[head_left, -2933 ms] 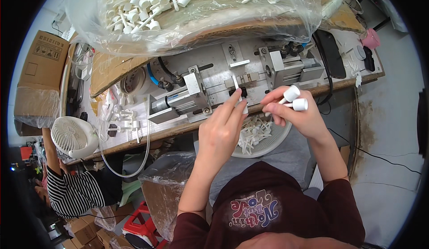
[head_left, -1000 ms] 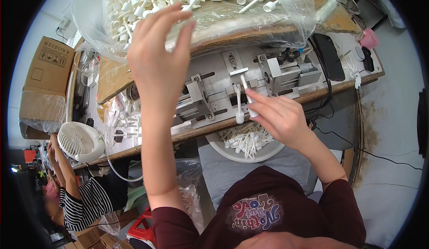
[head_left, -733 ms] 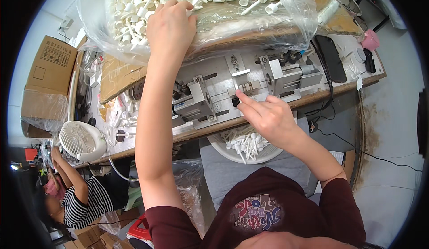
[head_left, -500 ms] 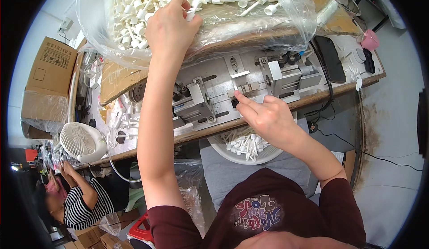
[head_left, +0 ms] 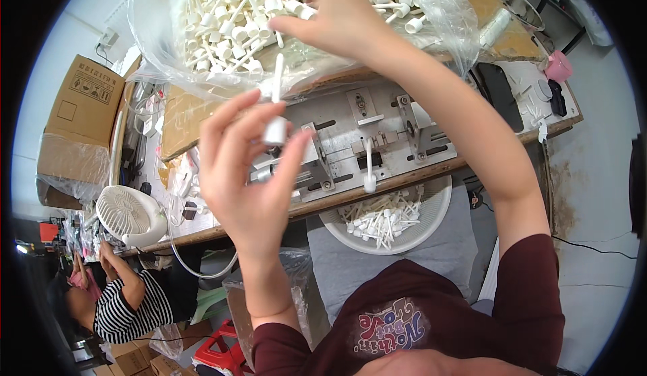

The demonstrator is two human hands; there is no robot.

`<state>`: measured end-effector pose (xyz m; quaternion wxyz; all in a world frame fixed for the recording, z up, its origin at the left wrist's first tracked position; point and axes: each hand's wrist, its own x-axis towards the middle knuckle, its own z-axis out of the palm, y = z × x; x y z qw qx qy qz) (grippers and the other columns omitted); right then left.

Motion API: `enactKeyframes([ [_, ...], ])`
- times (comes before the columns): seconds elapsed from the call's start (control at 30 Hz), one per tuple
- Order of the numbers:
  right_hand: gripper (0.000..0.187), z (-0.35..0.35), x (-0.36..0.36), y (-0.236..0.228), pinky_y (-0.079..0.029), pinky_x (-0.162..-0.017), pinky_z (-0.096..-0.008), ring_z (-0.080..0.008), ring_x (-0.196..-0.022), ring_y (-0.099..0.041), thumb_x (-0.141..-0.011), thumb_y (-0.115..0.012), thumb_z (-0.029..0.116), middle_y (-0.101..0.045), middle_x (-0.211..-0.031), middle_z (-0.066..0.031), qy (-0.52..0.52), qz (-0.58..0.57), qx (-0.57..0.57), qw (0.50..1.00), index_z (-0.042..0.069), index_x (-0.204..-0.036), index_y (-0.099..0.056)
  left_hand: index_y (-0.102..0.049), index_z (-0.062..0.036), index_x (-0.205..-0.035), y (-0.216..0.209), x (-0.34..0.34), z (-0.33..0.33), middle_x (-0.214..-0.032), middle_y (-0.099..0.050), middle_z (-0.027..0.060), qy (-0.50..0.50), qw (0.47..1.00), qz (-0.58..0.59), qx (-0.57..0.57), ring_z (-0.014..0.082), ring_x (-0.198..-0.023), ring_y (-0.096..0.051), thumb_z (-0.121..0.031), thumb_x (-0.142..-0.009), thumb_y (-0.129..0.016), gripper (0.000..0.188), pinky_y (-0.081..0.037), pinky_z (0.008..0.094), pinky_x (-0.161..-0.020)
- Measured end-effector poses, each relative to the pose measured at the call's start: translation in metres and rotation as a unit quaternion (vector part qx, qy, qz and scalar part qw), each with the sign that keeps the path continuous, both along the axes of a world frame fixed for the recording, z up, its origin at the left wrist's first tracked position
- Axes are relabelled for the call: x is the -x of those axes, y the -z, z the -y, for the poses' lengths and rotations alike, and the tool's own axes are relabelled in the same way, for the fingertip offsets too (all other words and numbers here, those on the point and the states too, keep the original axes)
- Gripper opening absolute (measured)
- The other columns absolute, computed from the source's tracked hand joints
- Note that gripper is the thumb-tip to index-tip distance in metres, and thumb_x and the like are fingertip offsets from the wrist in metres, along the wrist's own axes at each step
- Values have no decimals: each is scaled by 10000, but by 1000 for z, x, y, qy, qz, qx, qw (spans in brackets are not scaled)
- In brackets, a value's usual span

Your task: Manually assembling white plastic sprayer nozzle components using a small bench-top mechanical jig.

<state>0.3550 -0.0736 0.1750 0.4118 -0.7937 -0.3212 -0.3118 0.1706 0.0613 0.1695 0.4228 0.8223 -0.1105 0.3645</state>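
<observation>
Right hand, thumb and fingers apart, at clear bag of white scoops

A basket lies before the fixture, a bag of scoops behind it, a fan left.

white scoops: uncountable | white basket: 1 | fan: 1 | red stool: 1

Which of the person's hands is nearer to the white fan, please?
Left: the left hand is to the right of the fan; the right hand is farther away, over the white scoops.
</observation>
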Motion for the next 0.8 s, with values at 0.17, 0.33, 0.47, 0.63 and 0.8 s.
enactKeyframes([
  [0.17,951,-70,-53,-12,-486,-979,-450,-364,-1248,-538,-597,-813,609,-605,-1281,-242,131,-197,256,937,-69,-1223,-581,-675,98,-1111,16,31,12,-1358,-526,225,84,992,-90,37,278,-1009,-703,135,-752,-740,366,-648,313,-782],
  [0.33,1033,-76,-55,-7,-468,-995,-524,-374,-1365,-402,-596,-831,525,-566,-1346,-202,176,-210,262,925,-14,-1387,-443,-716,47,-1045,35,42,22,-1327,-581,203,98,987,-125,18,243,-980,-711,73,-696,-809,362,-633,310,-788],
  [0.47,958,-60,-56,-9,-501,-971,-483,-383,-1290,-479,-596,-847,406,-570,-1318,-201,136,-178,330,917,24,-1377,-447,-731,10,-1010,47,43,26,-1295,-616,157,105,985,-135,-17,202,-994,-701,20,-695,-837,333,-625,298,-803],
  [0.63,802,-26,-63,1,-532,-890,-451,-339,-1132,-601,-638,-810,249,-547,-1287,-191,46,-134,342,929,127,-1358,-479,-732,5,-998,59,41,33,-1293,-621,137,109,981,-159,-4,197,-983,-702,4,-703,-838,314,-625,304,-805],
  [0.8,687,7,-56,-3,-511,-882,-462,-342,-1104,-607,-723,-717,75,-612,-1160,-204,-46,-146,358,921,132,-1366,-479,-727,6,-1021,72,41,40,-1318,-604,137,117,977,-178,7,200,-988,-700,13,-721,-823,315,-628,313,-802],
])
